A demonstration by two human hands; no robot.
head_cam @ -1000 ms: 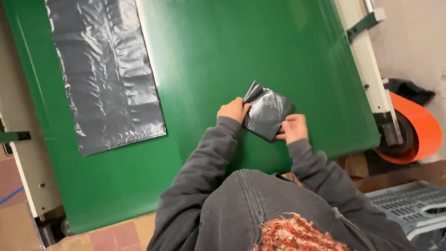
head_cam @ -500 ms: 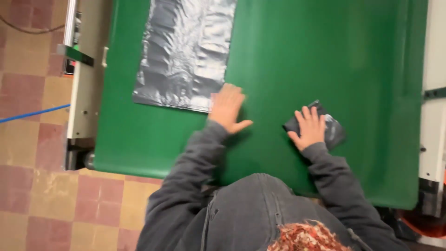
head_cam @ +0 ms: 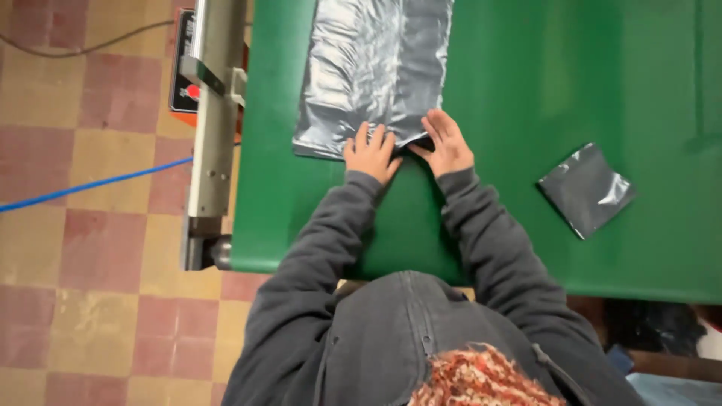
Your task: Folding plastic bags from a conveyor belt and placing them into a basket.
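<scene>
My left hand [head_cam: 371,153] & right hand [head_cam: 448,143], grip flat-open, press grey bag [head_cam: 376,68] edge; slick plastic could slide on green desk [head_cam: 526,90]

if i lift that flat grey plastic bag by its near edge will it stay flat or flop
Probably flops: the grey plastic bag looks thin and wrinkled. Likely light, and its glossy film may slide on the green table. Both hands, left hand and right hand, press its edge.

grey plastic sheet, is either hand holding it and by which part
Both the left hand and right hand press on the grey plastic sheet at its near edge.
</scene>
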